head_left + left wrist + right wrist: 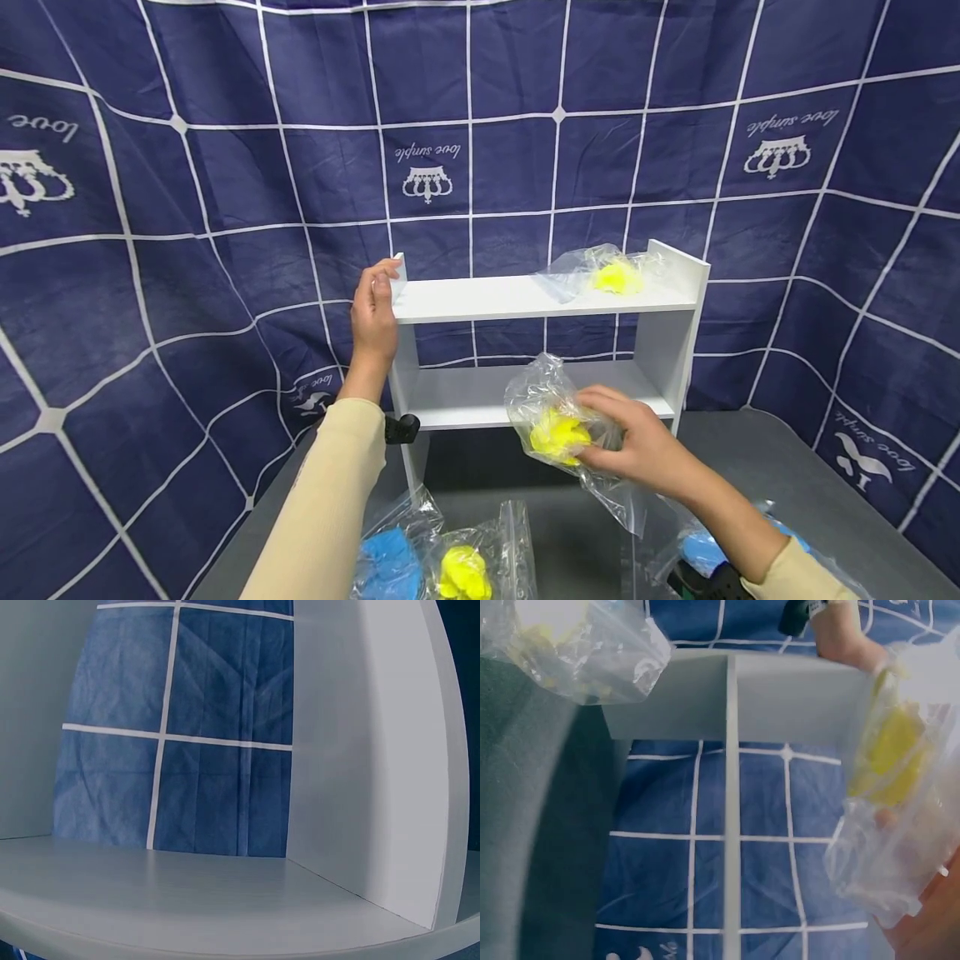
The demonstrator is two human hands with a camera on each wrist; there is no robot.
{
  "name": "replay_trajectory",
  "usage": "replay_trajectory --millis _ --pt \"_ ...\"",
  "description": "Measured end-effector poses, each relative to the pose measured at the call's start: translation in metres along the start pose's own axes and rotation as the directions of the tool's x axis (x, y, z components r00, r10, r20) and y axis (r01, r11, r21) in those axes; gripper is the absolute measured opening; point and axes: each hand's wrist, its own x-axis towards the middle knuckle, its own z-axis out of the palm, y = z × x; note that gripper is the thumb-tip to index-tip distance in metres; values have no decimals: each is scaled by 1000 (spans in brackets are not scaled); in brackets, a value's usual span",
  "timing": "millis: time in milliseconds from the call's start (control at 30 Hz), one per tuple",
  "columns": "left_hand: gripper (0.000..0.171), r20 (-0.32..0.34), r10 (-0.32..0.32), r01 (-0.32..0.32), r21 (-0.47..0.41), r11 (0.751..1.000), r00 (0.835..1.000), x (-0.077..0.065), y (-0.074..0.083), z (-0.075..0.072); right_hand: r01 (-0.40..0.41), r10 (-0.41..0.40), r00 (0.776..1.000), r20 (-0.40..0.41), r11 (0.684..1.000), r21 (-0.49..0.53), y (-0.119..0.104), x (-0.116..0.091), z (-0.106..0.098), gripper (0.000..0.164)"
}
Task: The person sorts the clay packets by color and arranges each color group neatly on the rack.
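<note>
A white shelf unit (480,302) stands in front of the curtain. My left hand (375,312) grips the top of its left side panel, with the fingertips over the edge. In the left wrist view, the shelf unit's boards (180,900) fill the picture and the hand is out of sight. My right hand (633,437) pinches a clear plastic bag (558,429) holding a crumpled yellow lump, in front of the middle shelf. The right wrist view shows this bag (896,765) close up, partly covering the fingers. What the yellow stuff is, I cannot tell.
Another clear bag with a yellow lump (618,277) lies on the top shelf, at the right. On the dark grey table (555,517), bags with blue (390,562) and yellow (465,571) contents lie at front left. A blue one (701,550) is under my right forearm. Blue checked curtain (510,167) encloses the table.
</note>
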Motion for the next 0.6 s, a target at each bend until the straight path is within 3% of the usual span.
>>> replay_trajectory --millis 133,367,600 --pt "29 -4 14 -14 -8 1000 1000 1 -10 0 18 -19 999 -33 1000 -11 -6 12 -9 54" --pt "27 19 -7 7 -21 1000 1000 -3 26 -1 115 -112 986 -120 993 16 -17 41 -27 54" --pt "28 26 -31 32 -24 999 999 -3 26 -2 153 -150 979 -141 988 7 -36 73 -49 55"
